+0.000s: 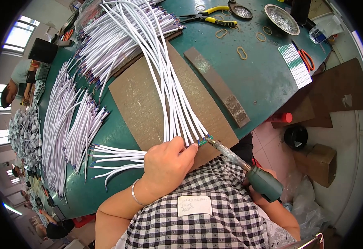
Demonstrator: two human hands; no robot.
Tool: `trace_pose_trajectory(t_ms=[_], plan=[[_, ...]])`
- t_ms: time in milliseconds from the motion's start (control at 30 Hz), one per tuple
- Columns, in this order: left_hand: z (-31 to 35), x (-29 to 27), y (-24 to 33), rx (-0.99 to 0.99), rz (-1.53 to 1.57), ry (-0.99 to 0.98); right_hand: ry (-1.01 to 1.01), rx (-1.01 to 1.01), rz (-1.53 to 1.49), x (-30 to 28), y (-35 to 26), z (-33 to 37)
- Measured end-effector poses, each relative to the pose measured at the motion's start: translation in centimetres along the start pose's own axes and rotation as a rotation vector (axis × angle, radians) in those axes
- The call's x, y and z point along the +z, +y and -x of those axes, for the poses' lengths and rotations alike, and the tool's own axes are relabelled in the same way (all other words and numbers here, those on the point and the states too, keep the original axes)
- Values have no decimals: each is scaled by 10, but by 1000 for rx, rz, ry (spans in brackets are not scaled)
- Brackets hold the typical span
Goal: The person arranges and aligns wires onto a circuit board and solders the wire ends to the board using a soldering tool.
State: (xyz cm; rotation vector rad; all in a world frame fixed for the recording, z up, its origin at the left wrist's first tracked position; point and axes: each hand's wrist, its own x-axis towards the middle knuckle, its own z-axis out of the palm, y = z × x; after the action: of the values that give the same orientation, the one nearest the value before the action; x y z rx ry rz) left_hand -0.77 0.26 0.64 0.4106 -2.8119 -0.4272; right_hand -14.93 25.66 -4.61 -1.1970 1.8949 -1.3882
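Note:
My left hand (168, 162), with a metal bangle on its wrist, is closed around several white cables (106, 157) whose loose ends stick out to its left. Its thumb and forefinger press by a small green circuit board (205, 140) on the brown work board (133, 103). A row of other white cables (171, 95) runs from that circuit board up to the far edge. My right hand (261, 193) grips the dark green handle of a soldering iron (264, 182). The iron's tip meets the circuit board near the cable ends; the right fingers are partly hidden behind the handle.
A big pile of white cables (106, 45) lies at the far left, with more bundles (59, 128) nearer. Along the work board's right rests a flat bar (216, 85). Yellow-handled pliers (214, 19), a metal dish (282, 19) and a circuit board panel (294, 66) lie beyond.

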Motion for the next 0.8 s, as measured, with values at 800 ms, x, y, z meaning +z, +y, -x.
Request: trace_pose_trajectory(t_ms=[800], plan=[[6, 4, -4, 26, 1, 17, -14, 125, -101, 7, 11, 23]])
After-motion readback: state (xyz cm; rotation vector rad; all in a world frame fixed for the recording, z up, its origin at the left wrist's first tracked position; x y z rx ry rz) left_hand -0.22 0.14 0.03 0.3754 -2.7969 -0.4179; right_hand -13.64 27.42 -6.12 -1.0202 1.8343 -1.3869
